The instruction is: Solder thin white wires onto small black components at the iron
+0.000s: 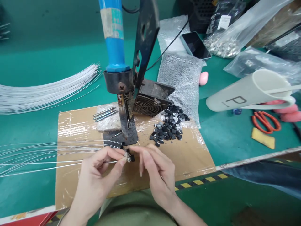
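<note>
My left hand [101, 175] pinches the end of thin white wires [70, 162] between thumb and forefinger. At its fingertips is a small metal and black connector piece [132, 158]. My right hand [157, 172] is just right of it, forefinger stretched toward the piece and the other fingers partly bent; nothing shows in its grip. More wires with black ends [122, 144] lie just beyond my left fingers. Above them a blue-handled soldering iron [115, 47] is clamped tip down in a stand, over a dark pad [129, 133]. Small black pieces [169, 125] lie piled beyond my right hand.
Cardboard [188, 157] covers the work spot. A small fan [150, 97] stands behind the iron. A wire bundle [47, 89] lies at left. Rightward are bubble wrap [180, 75], a phone [196, 46], a white mug [244, 91], red-handled scissors [265, 121] and a yellow sponge [262, 138].
</note>
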Demonstrator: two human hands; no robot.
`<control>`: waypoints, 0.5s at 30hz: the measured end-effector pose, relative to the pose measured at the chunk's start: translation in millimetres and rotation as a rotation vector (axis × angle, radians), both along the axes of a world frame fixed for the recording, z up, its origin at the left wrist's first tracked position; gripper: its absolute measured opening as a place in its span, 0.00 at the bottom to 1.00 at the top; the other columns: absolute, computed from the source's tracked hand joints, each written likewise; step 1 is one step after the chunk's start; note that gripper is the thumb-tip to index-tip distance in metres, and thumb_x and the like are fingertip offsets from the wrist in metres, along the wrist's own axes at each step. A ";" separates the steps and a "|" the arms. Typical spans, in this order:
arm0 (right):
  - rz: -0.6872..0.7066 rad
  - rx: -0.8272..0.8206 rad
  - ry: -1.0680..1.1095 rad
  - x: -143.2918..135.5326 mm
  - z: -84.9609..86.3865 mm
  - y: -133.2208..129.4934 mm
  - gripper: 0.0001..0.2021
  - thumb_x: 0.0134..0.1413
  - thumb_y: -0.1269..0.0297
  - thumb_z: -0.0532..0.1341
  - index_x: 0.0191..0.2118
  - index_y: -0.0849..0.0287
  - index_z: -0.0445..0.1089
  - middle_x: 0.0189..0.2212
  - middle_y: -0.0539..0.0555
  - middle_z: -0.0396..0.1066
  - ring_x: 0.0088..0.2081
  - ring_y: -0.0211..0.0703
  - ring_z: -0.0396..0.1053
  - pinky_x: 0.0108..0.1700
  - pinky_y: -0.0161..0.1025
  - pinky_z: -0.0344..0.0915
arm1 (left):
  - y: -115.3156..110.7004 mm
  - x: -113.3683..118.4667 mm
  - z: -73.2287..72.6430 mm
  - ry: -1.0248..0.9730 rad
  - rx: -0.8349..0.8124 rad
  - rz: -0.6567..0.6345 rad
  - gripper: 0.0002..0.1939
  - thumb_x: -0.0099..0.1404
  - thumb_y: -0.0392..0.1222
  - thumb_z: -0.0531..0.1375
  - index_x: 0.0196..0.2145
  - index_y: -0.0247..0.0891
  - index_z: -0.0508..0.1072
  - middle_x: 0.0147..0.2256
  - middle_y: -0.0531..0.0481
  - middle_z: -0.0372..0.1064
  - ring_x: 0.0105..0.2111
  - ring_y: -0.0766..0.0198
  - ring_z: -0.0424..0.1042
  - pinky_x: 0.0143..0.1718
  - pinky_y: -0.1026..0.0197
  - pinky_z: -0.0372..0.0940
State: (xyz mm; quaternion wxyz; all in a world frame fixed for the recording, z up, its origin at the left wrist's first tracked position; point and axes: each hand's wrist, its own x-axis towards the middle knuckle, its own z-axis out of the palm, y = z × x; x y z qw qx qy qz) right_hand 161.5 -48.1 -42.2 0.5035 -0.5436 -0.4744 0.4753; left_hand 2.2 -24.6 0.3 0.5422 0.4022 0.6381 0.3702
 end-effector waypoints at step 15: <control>0.061 0.195 -0.204 14.3 14.9 3.1 0.10 0.66 0.76 0.60 0.36 0.54 0.64 0.37 0.51 0.74 0.41 0.40 0.75 0.44 0.37 0.70 | 11.7 -1.3 1.1 0.003 0.055 -0.043 0.07 0.62 0.34 0.69 0.27 0.42 0.81 0.34 0.54 0.82 0.35 0.67 0.79 0.40 0.71 0.71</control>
